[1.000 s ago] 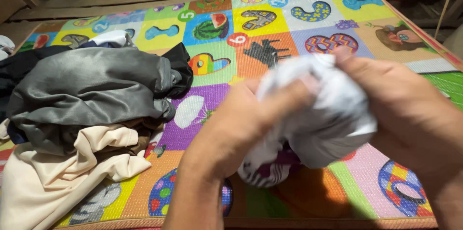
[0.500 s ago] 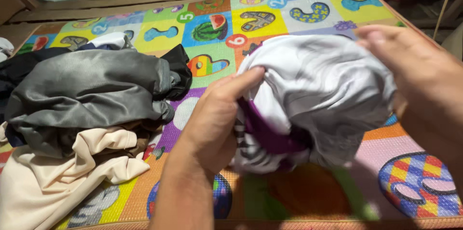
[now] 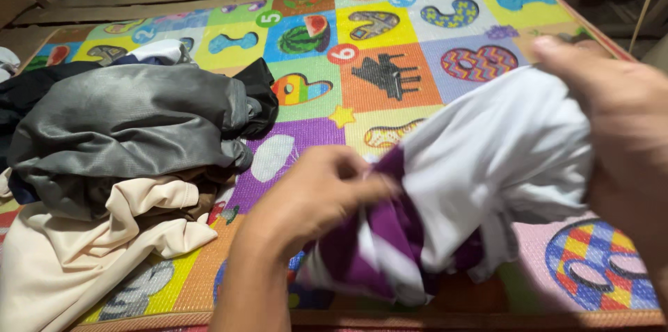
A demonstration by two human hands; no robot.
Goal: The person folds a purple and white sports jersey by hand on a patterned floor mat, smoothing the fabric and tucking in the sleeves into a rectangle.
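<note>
A fold of purple cloth is pinched between the fingertips of the left hand (image 3: 313, 196), the fingers curled in tight at the seam. The right hand (image 3: 612, 130) is clamped over the far right end of the white and purple garment (image 3: 487, 165), fingers wrapped around the bunched white fabric, though the tips are hidden behind it. The garment is held up between both hands, above the near right part of the colourful play mat (image 3: 390, 81), its lower edge hanging close to the mat. To the left, a heap is seen: a grey garment (image 3: 132, 130) on top, a cream garment (image 3: 76, 248) nearer, dark cloth (image 3: 261, 95) behind. The risk: the pinch is slight, so slippery fabric could be pulled free, and the bundle could drop or twist tighter.
</note>
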